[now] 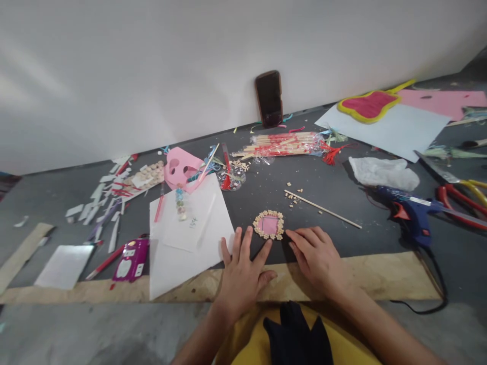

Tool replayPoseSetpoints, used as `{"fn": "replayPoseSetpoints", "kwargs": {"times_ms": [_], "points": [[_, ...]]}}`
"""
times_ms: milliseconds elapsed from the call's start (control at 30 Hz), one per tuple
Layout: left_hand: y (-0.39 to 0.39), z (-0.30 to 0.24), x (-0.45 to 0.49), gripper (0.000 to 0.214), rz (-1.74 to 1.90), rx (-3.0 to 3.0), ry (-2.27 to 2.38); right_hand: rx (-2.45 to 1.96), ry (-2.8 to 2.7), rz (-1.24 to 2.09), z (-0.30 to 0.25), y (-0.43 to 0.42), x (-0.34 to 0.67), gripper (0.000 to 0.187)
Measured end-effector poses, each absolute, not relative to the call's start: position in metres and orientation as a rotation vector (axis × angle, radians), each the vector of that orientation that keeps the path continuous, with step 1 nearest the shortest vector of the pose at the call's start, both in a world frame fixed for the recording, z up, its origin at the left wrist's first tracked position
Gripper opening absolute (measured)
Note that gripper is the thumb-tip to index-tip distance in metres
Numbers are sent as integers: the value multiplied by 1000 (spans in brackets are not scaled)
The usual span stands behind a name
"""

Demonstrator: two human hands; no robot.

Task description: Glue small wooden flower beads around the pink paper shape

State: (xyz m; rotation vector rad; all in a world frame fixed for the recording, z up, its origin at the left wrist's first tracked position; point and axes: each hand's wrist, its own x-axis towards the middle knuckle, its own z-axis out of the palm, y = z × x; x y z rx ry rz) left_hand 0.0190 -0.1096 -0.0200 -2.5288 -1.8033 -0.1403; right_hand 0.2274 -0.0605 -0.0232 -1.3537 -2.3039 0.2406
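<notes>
A small pink paper piece [268, 225] lies on the dark tabletop, ringed by small pale wooden beads or flower-like bits [281, 218]. My left hand [243, 268] rests spread out below it, with the index fingertip at its lower edge. Just right of the ring, my right hand [317, 256] has its fingers drawn together, thumb and index close to each other. Whatever they may hold is too small or hidden to make out. Beyond that hand lie a thin wooden stick [323, 209] and several loose tan pellets [292, 198].
At right are a blue glue gun [414, 210] with its cord, scissors [452, 185] and a crumpled white plastic bag [384, 173]. White paper [205, 248] and a purple case [131, 259] lie at left. Against the wall leans a phone [269, 99], behind bundled sticks [285, 144].
</notes>
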Motion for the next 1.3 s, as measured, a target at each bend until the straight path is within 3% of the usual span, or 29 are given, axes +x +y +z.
{"fn": "replayPoseSetpoints", "kwargs": {"times_ms": [267, 600, 933, 1300], "points": [[-113, -18, 17, 59, -74, -2488, -1822, -1339, -2291, 280, -19, -61, 228, 30], [-115, -24, 38, 69, 64, -2283, -2047, -1355, -2293, 260, -18, -39, 239, 35], [-108, -26, 46, 69, 70, -2214, -2113, -1323, -2419, 336, -14, -3, 231, 28], [-106, -23, 46, 67, 106, -2210, -2134, -1371, -2449, 360, -7, -8, 229, 37]]}}
